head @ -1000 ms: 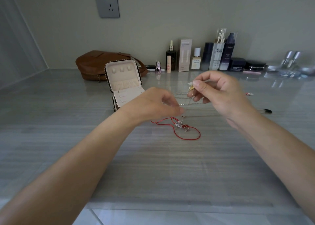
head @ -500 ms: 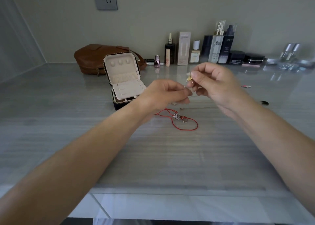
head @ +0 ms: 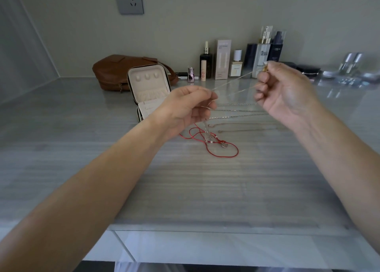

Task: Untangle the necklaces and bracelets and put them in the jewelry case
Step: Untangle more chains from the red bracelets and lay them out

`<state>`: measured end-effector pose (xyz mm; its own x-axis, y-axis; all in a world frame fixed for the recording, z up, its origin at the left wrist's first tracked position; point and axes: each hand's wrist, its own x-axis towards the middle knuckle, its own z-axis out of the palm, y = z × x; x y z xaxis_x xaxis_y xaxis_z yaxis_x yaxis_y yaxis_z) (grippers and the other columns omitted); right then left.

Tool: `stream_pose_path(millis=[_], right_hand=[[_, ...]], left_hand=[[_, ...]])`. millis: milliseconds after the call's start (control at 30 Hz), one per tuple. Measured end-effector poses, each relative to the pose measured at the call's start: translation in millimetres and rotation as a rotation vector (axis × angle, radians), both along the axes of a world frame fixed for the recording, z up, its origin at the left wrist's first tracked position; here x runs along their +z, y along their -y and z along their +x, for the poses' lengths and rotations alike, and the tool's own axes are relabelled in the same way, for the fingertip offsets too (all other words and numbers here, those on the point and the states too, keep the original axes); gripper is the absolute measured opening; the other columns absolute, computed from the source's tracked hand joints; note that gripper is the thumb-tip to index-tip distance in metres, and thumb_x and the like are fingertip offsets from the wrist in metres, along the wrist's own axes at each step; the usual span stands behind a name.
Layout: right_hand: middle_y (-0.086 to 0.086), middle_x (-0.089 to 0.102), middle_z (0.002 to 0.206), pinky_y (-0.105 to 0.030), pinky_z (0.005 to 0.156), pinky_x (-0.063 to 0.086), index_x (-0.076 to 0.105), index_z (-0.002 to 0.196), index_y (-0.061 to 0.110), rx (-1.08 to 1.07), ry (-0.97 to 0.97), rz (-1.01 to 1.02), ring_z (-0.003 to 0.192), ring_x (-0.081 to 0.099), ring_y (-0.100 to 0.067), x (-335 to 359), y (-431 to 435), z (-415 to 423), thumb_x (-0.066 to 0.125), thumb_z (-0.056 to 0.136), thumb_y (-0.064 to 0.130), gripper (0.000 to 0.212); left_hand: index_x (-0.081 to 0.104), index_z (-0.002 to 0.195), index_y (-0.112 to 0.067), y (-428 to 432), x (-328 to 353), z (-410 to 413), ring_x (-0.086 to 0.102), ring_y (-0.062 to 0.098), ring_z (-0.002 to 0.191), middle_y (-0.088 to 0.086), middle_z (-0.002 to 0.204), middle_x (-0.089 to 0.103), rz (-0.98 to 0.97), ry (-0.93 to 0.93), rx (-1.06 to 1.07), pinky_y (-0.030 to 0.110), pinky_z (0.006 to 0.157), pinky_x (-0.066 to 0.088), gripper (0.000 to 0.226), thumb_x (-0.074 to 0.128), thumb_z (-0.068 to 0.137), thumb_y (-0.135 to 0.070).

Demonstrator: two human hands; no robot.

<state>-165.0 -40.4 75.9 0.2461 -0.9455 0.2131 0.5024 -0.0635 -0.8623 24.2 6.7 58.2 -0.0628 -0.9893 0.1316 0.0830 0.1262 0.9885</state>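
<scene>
A: The hands?
B: The left hand [head: 189, 107] pinches a thin chain [head: 232, 82]; the right hand [head: 283, 92] pinches its gold end, chain stretched between them.
A: Everything else?
B: A red cord [head: 224, 150] lies below the left hand, the open jewelry case [head: 150, 86] just behind it.

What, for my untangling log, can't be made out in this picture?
Head view:
Thin silver chain between the left hand and right hand: too fine and blurred to trace knots.
Small gold piece pinched by the right hand: mostly covered by that hand.
Open beige jewelry case: base partly hidden by the left hand.
Red cord: its charm tangle is too small.
</scene>
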Motion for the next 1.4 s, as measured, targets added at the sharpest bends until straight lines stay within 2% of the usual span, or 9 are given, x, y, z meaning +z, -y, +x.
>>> stream_pose_path(millis=[333, 633, 733, 833, 900, 1067, 1167, 1267, 1400], right_hand=[[0.008, 0.044, 0.05, -0.018, 0.047, 0.03, 0.048, 0.068, 0.019, -0.125, 0.066, 0.074, 0.046, 0.035, -0.008, 6.3, 12.5, -13.8, 0.047, 0.091, 0.016, 0.023], [0.01, 0.036, 0.044, -0.018, 0.043, 0.027, 0.045, 0.068, 0.022, -0.156, -0.17, -0.117, 0.042, 0.031, -0.007, 41.7, 8.6, -8.1, 0.045, 0.094, 0.016, 0.027], [0.011, 0.032, 0.041, -0.018, 0.042, 0.025, 0.044, 0.068, 0.021, -0.199, -0.254, -0.169, 0.041, 0.027, -0.007, 57.9, 2.0, -0.7, 0.044, 0.094, 0.014, 0.027], [0.012, 0.033, 0.039, -0.018, 0.041, 0.024, 0.044, 0.067, 0.02, -0.26, -0.326, -0.232, 0.039, 0.027, -0.007, 74.4, -4.3, 7.6, 0.046, 0.094, 0.015, 0.027], [0.012, 0.034, 0.039, -0.018, 0.041, 0.024, 0.045, 0.069, 0.02, -0.28, -0.366, -0.284, 0.037, 0.028, -0.005, 86.0, -8.0, 13.8, 0.046, 0.094, 0.016, 0.025], [0.012, 0.034, 0.039, -0.018, 0.042, 0.023, 0.048, 0.072, 0.02, -0.28, -0.461, -0.409, 0.037, 0.028, -0.005, 114.3, -20.0, 28.4, 0.045, 0.093, 0.013, 0.022], [0.013, 0.034, 0.039, -0.018, 0.041, 0.025, 0.048, 0.074, 0.02, -0.277, -0.495, -0.452, 0.039, 0.028, -0.006, 125.1, -27.0, 36.2, 0.044, 0.093, 0.014, 0.02], [0.013, 0.034, 0.039, -0.019, 0.042, 0.025, 0.049, 0.073, 0.02, -0.301, -0.52, -0.489, 0.04, 0.027, -0.007, 131.0, -29.4, 40.2, 0.044, 0.092, 0.014, 0.021], [0.009, 0.035, 0.045, -0.019, 0.042, 0.025, 0.05, 0.072, 0.021, -0.34, -0.534, -0.496, 0.04, 0.028, -0.007, 132.4, -27.6, 37.6, 0.045, 0.092, 0.015, 0.021]], left_hand=[[0.049, 0.06, -0.014, 1.9, 3.0, 7.2, 0.054, 0.011, 0.049, 0.0, 0.058, 0.064, 0.047, -0.078, -0.056, 0.026, 0.061, 0.047, 0.032, 0.044, 0.092, -0.014], [0.056, 0.043, -0.019, 2.2, 0.4, 12.9, 0.065, 0.011, 0.065, 0.0, 0.066, 0.07, 0.034, -0.022, -0.072, 0.031, 0.076, 0.046, 0.048, 0.05, 0.091, -0.021], [0.053, 0.048, -0.019, 3.0, -2.3, 12.8, 0.064, 0.012, 0.059, 0.002, 0.062, 0.068, 0.013, 0.008, -0.065, 0.029, 0.072, 0.048, 0.04, 0.055, 0.088, -0.023], [0.052, 0.048, -0.021, 2.9, -6.1, 11.5, 0.06, 0.014, 0.054, 0.003, 0.061, 0.067, 0.013, 0.079, -0.068, 0.026, 0.063, 0.048, 0.03, 0.065, 0.074, -0.03], [0.056, 0.051, -0.02, 4.0, -8.5, 11.4, 0.06, 0.011, 0.053, 0.003, 0.061, 0.067, 0.015, 0.126, -0.074, 0.022, 0.058, 0.049, 0.028, 0.065, 0.076, -0.028], [0.061, 0.067, -0.015, 4.5, -10.7, 12.1, 0.062, 0.009, 0.058, 0.0, 0.066, 0.07, -0.001, 0.169, -0.088, 0.024, 0.065, 0.05, 0.021, 0.067, 0.069, -0.035], [0.063, 0.081, -0.016, 4.2, -11.2, 13.0, 0.063, 0.007, 0.063, -0.003, 0.068, 0.071, -0.033, 0.122, -0.121, 0.021, 0.065, 0.051, 0.002, 0.063, 0.08, -0.016], [0.065, 0.093, -0.016, 3.9, -11.3, 13.7, 0.066, 0.007, 0.068, -0.004, 0.072, 0.072, -0.038, 0.116, -0.143, 0.019, 0.069, 0.052, 0.018, 0.058, 0.085, -0.002], [0.066, 0.082, -0.01, 3.1, -12.0, 11.8, 0.066, 0.004, 0.062, -0.006, 0.065, 0.071, -0.016, 0.167, -0.126, 0.017, 0.067, 0.053, 0.014, 0.061, 0.081, 0.003]])
